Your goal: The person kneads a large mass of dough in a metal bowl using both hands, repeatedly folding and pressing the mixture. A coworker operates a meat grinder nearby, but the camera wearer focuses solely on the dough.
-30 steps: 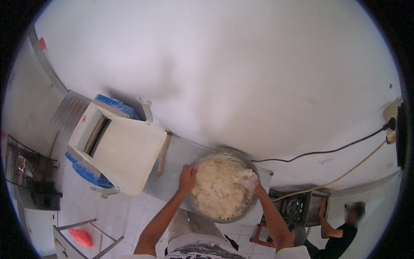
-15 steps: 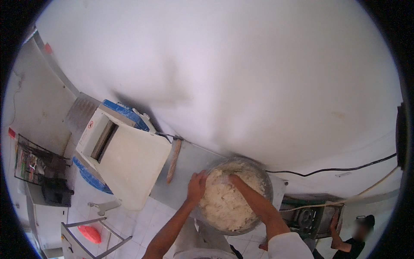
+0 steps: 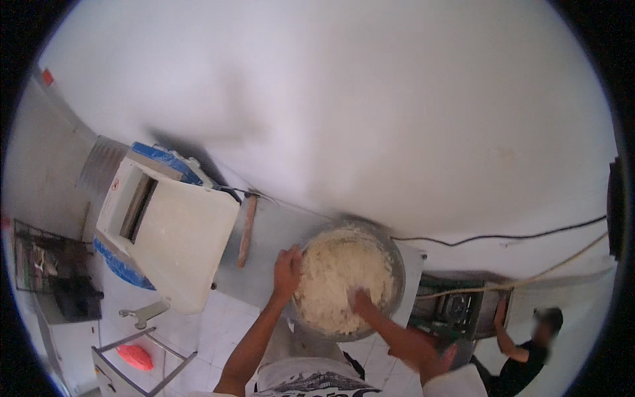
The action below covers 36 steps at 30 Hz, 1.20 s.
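A large round metal bowl (image 3: 399,278) stands on a steel table, filled with pale, crumbly dough (image 3: 334,268). My left hand (image 3: 287,270) is closed on the bowl's left rim, its fingers at the edge beside the dough. Inside the bowl, my right hand (image 3: 359,299) presses into the near part of the dough. That hand is whitened and blurred, so its fingers cannot be made out. To the left of the bowl lies a wooden rolling pin (image 3: 247,231).
A blue and white dough-sheeting machine (image 3: 175,238) with a broad pale tray stands left on the steel table (image 3: 271,228). A metal-framed stand (image 3: 142,357) and red bag (image 3: 135,356) are lower left. A black cable (image 3: 463,243) crosses the wall. Another person (image 3: 529,351) is at right by a stove (image 3: 456,308).
My right hand has moved from the far part of the dough to the near part. My left hand stays at the rim. The whole view has shifted, with things now farther left and higher.
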Each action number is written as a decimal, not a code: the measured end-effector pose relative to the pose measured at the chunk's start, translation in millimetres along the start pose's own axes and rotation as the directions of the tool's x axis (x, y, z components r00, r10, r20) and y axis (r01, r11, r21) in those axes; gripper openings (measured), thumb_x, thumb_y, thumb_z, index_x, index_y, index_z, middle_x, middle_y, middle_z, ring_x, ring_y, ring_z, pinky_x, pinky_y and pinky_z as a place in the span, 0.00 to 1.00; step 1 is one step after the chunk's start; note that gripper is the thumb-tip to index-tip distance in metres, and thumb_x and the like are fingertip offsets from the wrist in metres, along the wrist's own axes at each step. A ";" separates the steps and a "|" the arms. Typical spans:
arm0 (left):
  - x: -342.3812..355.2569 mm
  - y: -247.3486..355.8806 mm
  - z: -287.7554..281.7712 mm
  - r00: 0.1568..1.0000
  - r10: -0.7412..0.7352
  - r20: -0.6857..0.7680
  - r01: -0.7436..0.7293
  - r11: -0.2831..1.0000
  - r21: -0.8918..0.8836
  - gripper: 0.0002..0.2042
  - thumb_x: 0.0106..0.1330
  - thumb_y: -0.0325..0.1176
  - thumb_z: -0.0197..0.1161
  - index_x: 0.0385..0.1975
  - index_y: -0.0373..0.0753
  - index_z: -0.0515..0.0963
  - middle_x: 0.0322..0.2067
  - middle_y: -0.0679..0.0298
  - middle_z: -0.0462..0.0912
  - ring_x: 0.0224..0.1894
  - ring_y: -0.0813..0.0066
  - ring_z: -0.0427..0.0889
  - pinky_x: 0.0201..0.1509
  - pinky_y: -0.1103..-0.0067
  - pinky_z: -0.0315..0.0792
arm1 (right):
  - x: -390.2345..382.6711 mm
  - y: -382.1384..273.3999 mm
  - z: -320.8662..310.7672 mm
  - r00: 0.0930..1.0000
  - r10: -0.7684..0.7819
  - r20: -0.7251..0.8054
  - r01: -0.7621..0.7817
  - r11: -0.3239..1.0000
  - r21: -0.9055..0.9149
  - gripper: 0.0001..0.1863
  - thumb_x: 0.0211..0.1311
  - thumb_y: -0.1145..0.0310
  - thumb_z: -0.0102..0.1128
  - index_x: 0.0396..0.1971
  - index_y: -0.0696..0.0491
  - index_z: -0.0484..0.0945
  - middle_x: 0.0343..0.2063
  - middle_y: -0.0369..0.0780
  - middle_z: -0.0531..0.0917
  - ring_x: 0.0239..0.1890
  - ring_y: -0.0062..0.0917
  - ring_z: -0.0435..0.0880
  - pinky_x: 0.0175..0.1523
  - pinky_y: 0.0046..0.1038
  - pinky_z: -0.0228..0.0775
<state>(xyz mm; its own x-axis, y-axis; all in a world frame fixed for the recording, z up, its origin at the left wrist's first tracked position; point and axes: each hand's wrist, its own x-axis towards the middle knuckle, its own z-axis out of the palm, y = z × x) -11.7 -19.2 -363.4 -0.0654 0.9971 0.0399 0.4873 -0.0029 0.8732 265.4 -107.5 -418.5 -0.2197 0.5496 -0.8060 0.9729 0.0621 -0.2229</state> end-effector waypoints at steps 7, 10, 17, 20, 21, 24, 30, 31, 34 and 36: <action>11.3 -10.9 -4.6 1.000 0.019 -0.010 -0.018 1.000 0.026 0.21 0.73 0.40 0.55 0.57 0.30 0.75 0.41 0.48 0.76 0.43 0.53 0.76 0.48 0.67 0.71 | 56.1 -21.8 -117.3 0.979 0.096 -0.182 -0.055 0.975 0.216 0.33 0.70 0.55 0.45 0.68 0.61 0.59 0.70 0.55 0.57 0.71 0.47 0.56 0.76 0.46 0.40; 11.9 -15.3 -1.6 0.976 0.218 0.009 -0.199 0.870 0.451 0.19 0.71 0.40 0.56 0.54 0.32 0.77 0.42 0.47 0.77 0.44 0.53 0.77 0.50 0.67 0.71 | 90.9 11.8 -88.6 0.958 0.182 -0.221 -0.132 0.966 0.221 0.35 0.67 0.52 0.50 0.66 0.61 0.62 0.67 0.54 0.64 0.66 0.47 0.65 0.73 0.43 0.51; -148.9 132.0 25.6 0.411 0.385 0.826 -0.098 0.920 -0.380 0.11 0.70 0.31 0.58 0.47 0.34 0.77 0.42 0.53 0.80 0.39 0.59 0.82 0.41 0.71 0.78 | 72.9 51.5 -90.7 0.989 -0.071 -0.131 0.048 0.984 -0.169 0.24 0.61 0.51 0.60 0.48 0.56 0.81 0.47 0.45 0.84 0.46 0.39 0.81 0.50 0.39 0.74; -228.9 107.0 121.6 0.155 0.444 0.883 -0.408 0.842 -0.352 0.15 0.69 0.35 0.58 0.51 0.32 0.74 0.47 0.50 0.79 0.44 0.52 0.81 0.47 0.62 0.77 | 38.1 75.1 -55.4 0.970 0.004 -0.244 0.017 0.996 0.083 0.24 0.62 0.52 0.60 0.48 0.56 0.80 0.47 0.45 0.84 0.46 0.38 0.81 0.51 0.38 0.73; -240.6 87.2 161.0 0.277 0.523 0.806 -0.437 0.816 -0.379 0.15 0.69 0.35 0.57 0.51 0.32 0.74 0.48 0.49 0.78 0.46 0.51 0.80 0.50 0.60 0.75 | 24.9 68.2 -54.9 0.957 0.009 -0.291 0.035 0.989 0.145 0.24 0.62 0.52 0.61 0.48 0.56 0.80 0.47 0.45 0.84 0.46 0.38 0.81 0.51 0.38 0.73; -238.6 28.9 245.6 0.502 0.585 0.637 -0.562 0.780 -0.274 0.15 0.69 0.34 0.56 0.51 0.33 0.73 0.50 0.48 0.76 0.48 0.48 0.78 0.56 0.58 0.71 | -13.2 42.5 -53.4 0.911 -0.006 -0.413 0.147 0.938 0.312 0.24 0.62 0.53 0.61 0.49 0.56 0.80 0.47 0.44 0.84 0.46 0.37 0.81 0.51 0.37 0.73; -238.0 -7.6 289.7 0.261 0.176 0.949 -0.746 0.661 0.082 0.13 0.69 0.33 0.54 0.49 0.33 0.74 0.50 0.49 0.76 0.50 0.51 0.76 0.55 0.61 0.72 | -67.7 38.6 4.0 0.865 0.071 -0.497 0.257 0.788 0.560 0.23 0.62 0.54 0.62 0.49 0.56 0.80 0.47 0.43 0.85 0.46 0.34 0.82 0.52 0.35 0.73; -245.9 -3.5 297.9 0.218 0.183 0.959 -0.763 0.644 0.050 0.13 0.69 0.33 0.54 0.49 0.33 0.74 0.50 0.49 0.75 0.51 0.52 0.76 0.55 0.61 0.73 | -77.5 46.6 9.6 0.862 0.105 -0.497 0.248 0.767 0.591 0.23 0.62 0.54 0.62 0.49 0.55 0.80 0.46 0.43 0.85 0.46 0.34 0.82 0.52 0.35 0.73; -223.6 -14.2 284.1 0.219 0.203 0.954 -0.788 0.614 0.050 0.12 0.70 0.32 0.53 0.48 0.33 0.75 0.51 0.49 0.75 0.52 0.53 0.75 0.55 0.63 0.73 | -81.5 27.2 -21.9 0.856 0.047 -0.514 0.320 0.734 0.600 0.23 0.62 0.55 0.63 0.50 0.55 0.80 0.46 0.42 0.85 0.46 0.33 0.82 0.53 0.34 0.73; -223.8 -7.7 272.2 0.174 0.301 0.938 -0.784 0.619 -0.053 0.12 0.70 0.31 0.53 0.47 0.32 0.75 0.51 0.50 0.75 0.53 0.54 0.75 0.55 0.64 0.74 | -92.0 28.8 -45.4 0.860 0.049 -0.508 0.328 0.709 0.624 0.22 0.62 0.55 0.63 0.50 0.55 0.80 0.46 0.42 0.85 0.46 0.32 0.82 0.53 0.34 0.73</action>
<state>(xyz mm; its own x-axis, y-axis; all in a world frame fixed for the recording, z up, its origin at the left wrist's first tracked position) 236.2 -221.5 -511.2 0.9517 0.2446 -0.1856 0.3067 -0.7875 0.5346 316.9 -118.5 -325.9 -0.1048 0.8987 -0.4259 0.5728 -0.2956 -0.7646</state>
